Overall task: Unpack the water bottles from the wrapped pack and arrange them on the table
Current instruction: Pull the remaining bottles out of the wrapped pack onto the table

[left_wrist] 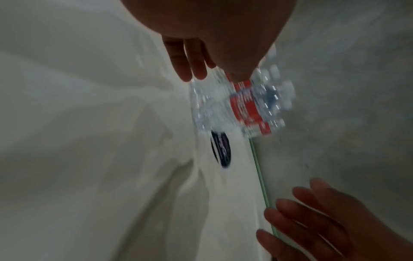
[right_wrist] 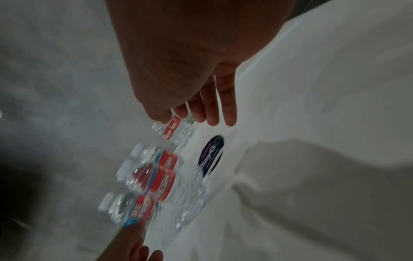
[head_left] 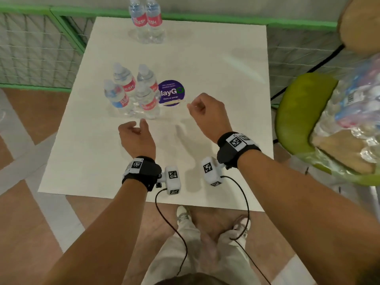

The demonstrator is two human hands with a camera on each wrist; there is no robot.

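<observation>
Several clear water bottles [head_left: 131, 93] with red labels stand in a tight cluster left of centre on the white table [head_left: 216, 68]. Two more bottles [head_left: 146, 19] stand side by side at the far edge. My left hand [head_left: 134, 131] hovers just in front of the cluster, fingers loosely curled, holding nothing. My right hand [head_left: 202, 111] hangs to the right of the cluster, also relaxed and empty. The left wrist view shows relaxed fingers [left_wrist: 192, 60] above the blurred bottles [left_wrist: 241, 106]. The right wrist view shows straight fingers [right_wrist: 212, 106] over the cluster [right_wrist: 161, 180]. The wrapped pack [head_left: 349, 112] lies on a chair to the right.
A round purple sticker [head_left: 171, 92] is on the table right of the cluster. The green chair [head_left: 296, 112] stands beside the table's right edge. A green-framed mesh fence [head_left: 41, 50] runs behind and to the left. My feet are under the near table edge.
</observation>
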